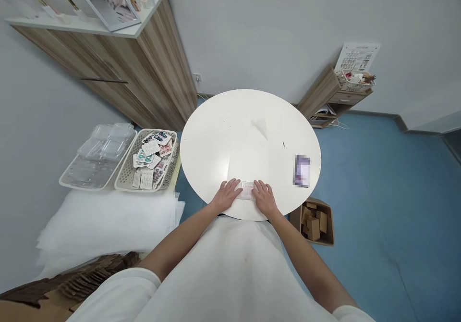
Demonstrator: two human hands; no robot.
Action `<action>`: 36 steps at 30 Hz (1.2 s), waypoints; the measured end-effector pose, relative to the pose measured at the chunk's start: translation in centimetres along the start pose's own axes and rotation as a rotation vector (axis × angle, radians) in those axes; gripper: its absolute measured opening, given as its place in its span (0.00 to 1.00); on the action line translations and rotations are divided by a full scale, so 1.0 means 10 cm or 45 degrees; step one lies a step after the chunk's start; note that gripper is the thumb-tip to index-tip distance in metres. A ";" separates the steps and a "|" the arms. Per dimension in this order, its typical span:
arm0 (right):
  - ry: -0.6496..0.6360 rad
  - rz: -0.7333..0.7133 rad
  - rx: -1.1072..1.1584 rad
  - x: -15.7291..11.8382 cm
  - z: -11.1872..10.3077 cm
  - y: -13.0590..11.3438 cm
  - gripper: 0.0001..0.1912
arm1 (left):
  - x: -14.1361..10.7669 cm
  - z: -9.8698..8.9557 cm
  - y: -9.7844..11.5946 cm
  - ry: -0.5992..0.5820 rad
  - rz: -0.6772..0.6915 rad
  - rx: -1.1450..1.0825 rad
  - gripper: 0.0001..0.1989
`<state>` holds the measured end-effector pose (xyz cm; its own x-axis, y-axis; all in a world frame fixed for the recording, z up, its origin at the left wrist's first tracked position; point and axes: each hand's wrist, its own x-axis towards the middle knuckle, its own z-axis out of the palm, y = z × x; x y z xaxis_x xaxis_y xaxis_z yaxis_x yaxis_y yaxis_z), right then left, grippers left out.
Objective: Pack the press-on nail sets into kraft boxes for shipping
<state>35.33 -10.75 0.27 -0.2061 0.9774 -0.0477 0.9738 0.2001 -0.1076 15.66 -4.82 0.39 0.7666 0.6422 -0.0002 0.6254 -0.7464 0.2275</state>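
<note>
A small clear plastic case [247, 190] with pinkish pieces inside lies near the front edge of a round white table [205, 139]. Under and beyond it is a thin white sheet [245, 163], hard to tell from the tabletop. My left hand [226, 196] rests at the case's left side, fingers stretched forward and apart, thumb at the case's edge. On the other side, my right hand [264, 198] mirrors it, with spread fingers and its thumb touching the case. The undersides of both hands are hidden.
A crumpled translucent piece [260, 128] and a pixelated purple item [301, 171] lie on the table. Left stand a basket [122, 180] of nail cards, a tray [68, 180] of clear cases and stacked white sheets [108, 216]. A carton [329, 238] of small boxes sits at right.
</note>
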 end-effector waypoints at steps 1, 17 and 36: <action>-0.008 -0.005 0.015 0.00 -0.01 0.00 0.13 | 0.02 -0.01 0.01 -0.007 0.018 -0.010 0.23; -0.206 0.077 0.281 0.06 -0.11 -0.05 0.14 | 0.22 -0.12 0.03 -0.225 0.118 -0.279 0.20; -0.319 0.288 0.742 0.46 -0.33 0.24 0.14 | 0.60 -0.32 -0.25 -0.373 -0.300 -0.833 0.21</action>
<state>36.99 -5.51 3.04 -0.0874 0.9314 -0.3533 0.7992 -0.1461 -0.5830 18.21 1.49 2.92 0.6879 0.6313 -0.3582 0.6331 -0.2805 0.7214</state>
